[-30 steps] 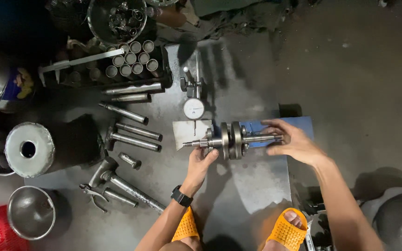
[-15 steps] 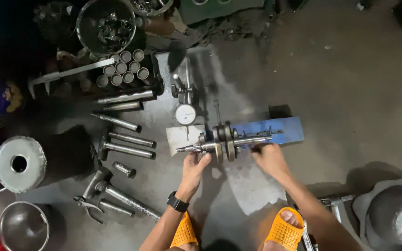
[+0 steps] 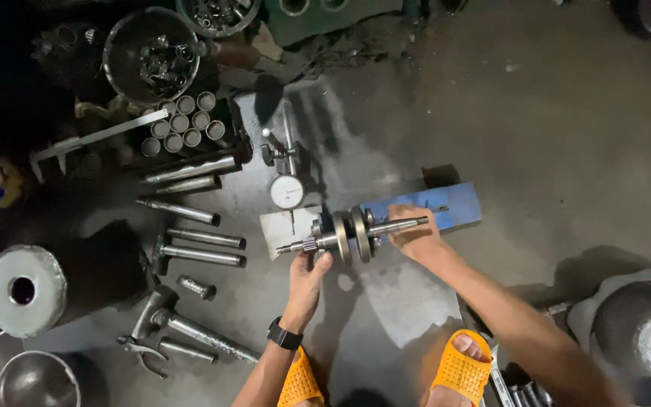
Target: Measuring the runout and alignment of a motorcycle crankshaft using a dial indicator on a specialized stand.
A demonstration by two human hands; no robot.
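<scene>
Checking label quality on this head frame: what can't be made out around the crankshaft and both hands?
- Left hand: its fingers cover the underside of the crankshaft near the splined end; grip contact unclear.
- Right hand: lies over the shaft's right part; whether it clamps or only rests cannot be told.
- Dial gauge: face too small to read; tip contact not visible.
- Blue block: partly hidden by the right hand.
- Metal bowl: cut off by the bottom edge.

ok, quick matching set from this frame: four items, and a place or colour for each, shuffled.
Items:
1. crankshaft
2. dial gauge
3. blue block
4. sandals

Descriptions:
A. orange
B. under the right hand, on the floor
C. held at each shaft end by left hand and right hand
D. round white face, just beyond the crankshaft

Pairs: 1-C, 2-D, 3-B, 4-A
</scene>
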